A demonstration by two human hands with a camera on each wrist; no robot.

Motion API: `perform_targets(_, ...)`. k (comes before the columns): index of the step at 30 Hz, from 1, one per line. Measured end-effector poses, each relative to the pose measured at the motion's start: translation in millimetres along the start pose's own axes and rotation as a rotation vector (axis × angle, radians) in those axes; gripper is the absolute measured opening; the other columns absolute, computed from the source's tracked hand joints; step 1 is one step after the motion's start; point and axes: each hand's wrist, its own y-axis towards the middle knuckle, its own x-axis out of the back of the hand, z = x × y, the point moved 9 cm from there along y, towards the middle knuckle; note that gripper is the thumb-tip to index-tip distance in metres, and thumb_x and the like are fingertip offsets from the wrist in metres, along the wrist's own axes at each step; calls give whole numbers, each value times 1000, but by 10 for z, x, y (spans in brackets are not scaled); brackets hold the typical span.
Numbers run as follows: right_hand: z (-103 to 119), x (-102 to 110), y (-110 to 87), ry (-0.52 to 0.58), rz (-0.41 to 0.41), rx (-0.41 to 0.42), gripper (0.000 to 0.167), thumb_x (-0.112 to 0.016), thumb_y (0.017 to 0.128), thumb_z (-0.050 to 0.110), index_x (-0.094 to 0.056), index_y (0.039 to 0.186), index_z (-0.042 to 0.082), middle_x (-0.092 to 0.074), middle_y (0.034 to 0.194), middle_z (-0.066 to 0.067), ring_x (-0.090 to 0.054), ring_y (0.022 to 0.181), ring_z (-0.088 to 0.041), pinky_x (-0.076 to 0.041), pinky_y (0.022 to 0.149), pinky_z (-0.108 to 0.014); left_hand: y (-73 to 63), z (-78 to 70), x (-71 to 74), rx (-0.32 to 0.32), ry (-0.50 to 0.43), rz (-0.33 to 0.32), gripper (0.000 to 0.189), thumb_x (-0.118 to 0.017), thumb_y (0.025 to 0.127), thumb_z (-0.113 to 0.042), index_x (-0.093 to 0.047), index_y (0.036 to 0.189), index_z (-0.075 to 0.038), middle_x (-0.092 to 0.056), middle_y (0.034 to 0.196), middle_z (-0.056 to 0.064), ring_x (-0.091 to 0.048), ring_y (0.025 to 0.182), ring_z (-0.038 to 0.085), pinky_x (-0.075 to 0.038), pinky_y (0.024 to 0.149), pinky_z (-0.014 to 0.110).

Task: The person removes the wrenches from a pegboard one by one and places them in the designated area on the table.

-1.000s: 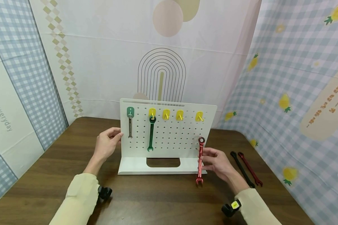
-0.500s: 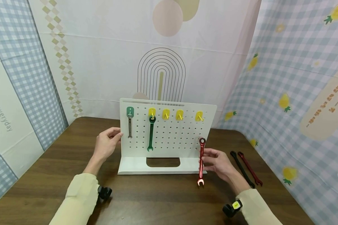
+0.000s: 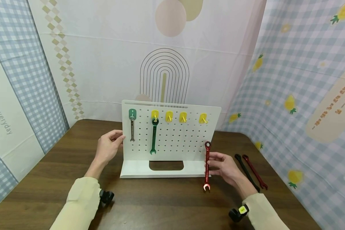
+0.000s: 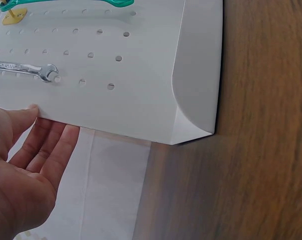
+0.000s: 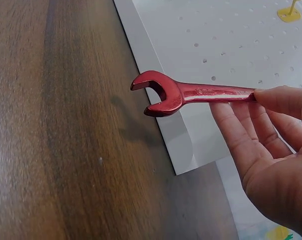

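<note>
The right hand [image 3: 225, 164] pinches a shiny, smooth red wrench [image 3: 207, 166] near the right side of a white board [image 3: 172, 153] dotted with little round holes. The wrench has a ring on top and a fork below. The left hand [image 3: 109, 147] pinches the board's thin left edge. The brown table [image 3: 149, 204] has streaky wood lines. In the right wrist view, the ring is hidden; in the left wrist view, a green wrench [image 4: 65, 4] is cut off.
</note>
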Motion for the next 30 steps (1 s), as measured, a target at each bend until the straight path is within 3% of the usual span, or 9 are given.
perform_targets(13,-44,103,-27,-17,-15,-18,53,-68,100,2,-49,148,-11,-75,111,-2,-74,103,-20,-67,83,-41,-23,12,5,12,2,2,28,-65,107,-19,-70,127,0,-73,117,24,-73,95,25,-61,75,16)
perform_targets(20,-72,159,-44,-18,-31,-25,51,-67,101,2,-49,148,-11,-74,118,-10,-73,101,-20,-67,83,-42,-16,26,-12,8,5,0,28,-65,107,-17,-70,127,1,-73,116,23,-73,93,22,-60,74,13)
perform_targets(30,-92,238,-77,-19,-28,-26,52,-67,102,4,-49,148,-10,-75,116,-7,-74,103,-19,-67,82,-39,-2,-2,-10,11,1,3,28,-65,107,-19,-71,127,0,-72,116,22,-73,95,27,-60,74,14)
